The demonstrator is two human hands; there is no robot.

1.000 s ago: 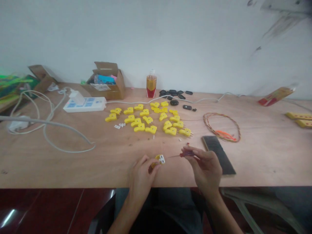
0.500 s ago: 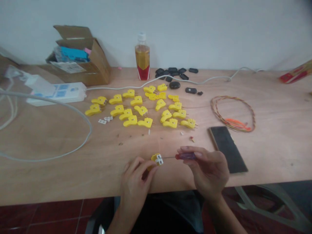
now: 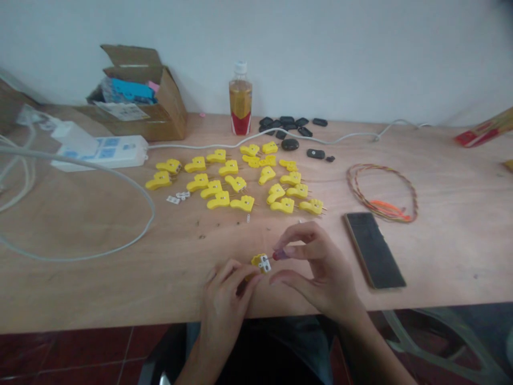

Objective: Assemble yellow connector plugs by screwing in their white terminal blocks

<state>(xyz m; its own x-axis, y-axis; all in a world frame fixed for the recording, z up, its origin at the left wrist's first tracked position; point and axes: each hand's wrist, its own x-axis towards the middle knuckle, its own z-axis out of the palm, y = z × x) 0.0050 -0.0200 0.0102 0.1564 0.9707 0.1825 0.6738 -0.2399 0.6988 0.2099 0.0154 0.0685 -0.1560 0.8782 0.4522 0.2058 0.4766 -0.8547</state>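
Observation:
My left hand [image 3: 227,291] rests near the table's front edge, its thumb and fingers pinching a yellow connector plug [image 3: 255,261]. A white insert [image 3: 265,263] with dark openings faces right at the plug's end. From the right, my right hand [image 3: 318,267] holds a small screwdriver [image 3: 284,253] with a purple handle and red collar. Its thin shaft points left at the white insert; whether the tip touches is too small to tell. The fingers lie along the handle, the thumb lower and apart from it.
Several yellow plugs [image 3: 242,203] lie mid-table, with black covers [image 3: 287,120] behind. White inserts [image 3: 173,200], a phone [image 3: 374,250], coiled wire [image 3: 414,193], a drink bottle [image 3: 240,101], a power strip [image 3: 120,152] and a cardboard box [image 3: 172,104] surround them. A white cable [image 3: 150,211] loops at left.
My right hand has moved left, closer to the plug, and the screwdriver's collar is nearer the white insert. The thumb has come away from the handle. My left hand keeps its pinch.

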